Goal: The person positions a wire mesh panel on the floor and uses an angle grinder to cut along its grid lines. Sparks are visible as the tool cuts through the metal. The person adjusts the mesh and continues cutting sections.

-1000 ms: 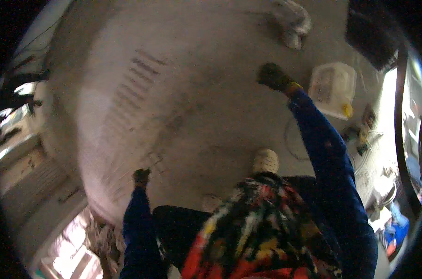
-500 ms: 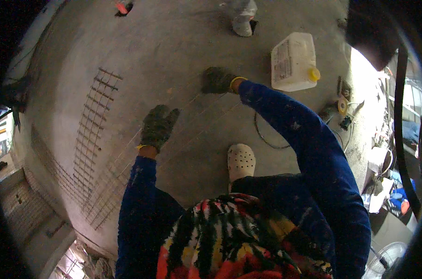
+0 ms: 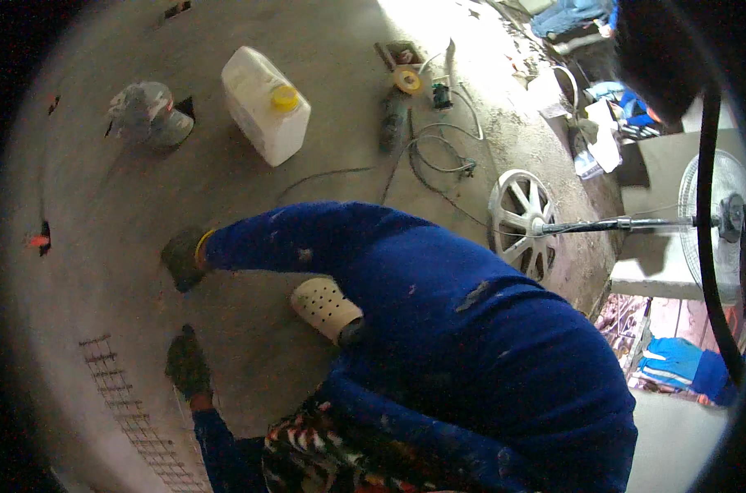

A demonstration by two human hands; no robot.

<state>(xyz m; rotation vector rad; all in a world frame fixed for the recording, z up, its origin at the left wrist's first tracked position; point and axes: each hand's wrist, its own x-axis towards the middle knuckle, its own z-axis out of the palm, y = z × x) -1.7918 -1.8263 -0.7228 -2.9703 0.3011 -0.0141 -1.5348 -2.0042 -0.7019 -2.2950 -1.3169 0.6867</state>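
Observation:
My left hand [image 3: 189,363], in a dark green work glove, is low over the concrete floor [image 3: 249,374], beside a dark wire mesh [image 3: 124,403]. One gloved finger points away from me. Its fingers look stretched out, with nothing clearly held. Thin pale lines run close to that wrist; what they belong to is hard to make out. Farther out, my right hand [image 3: 184,260], in a matching glove with a yellow cuff, reaches across to the left. Its fingers look curled and point down toward the floor. Anything in them is hidden. The hands are apart.
A white jerrycan [image 3: 266,107] with a yellow cap stands ahead, beside a plastic-wrapped container [image 3: 151,115]. A corded angle grinder [image 3: 397,111] and its loose cable [image 3: 438,164] lie right of it. A pedestal fan's base [image 3: 525,226] is at right. My pale clog [image 3: 326,306] is near my arm.
The view has swung to the right, bringing the fan and grinder further in. My right hand now sits ahead of my left hand, and the mesh has shifted to the lower left.

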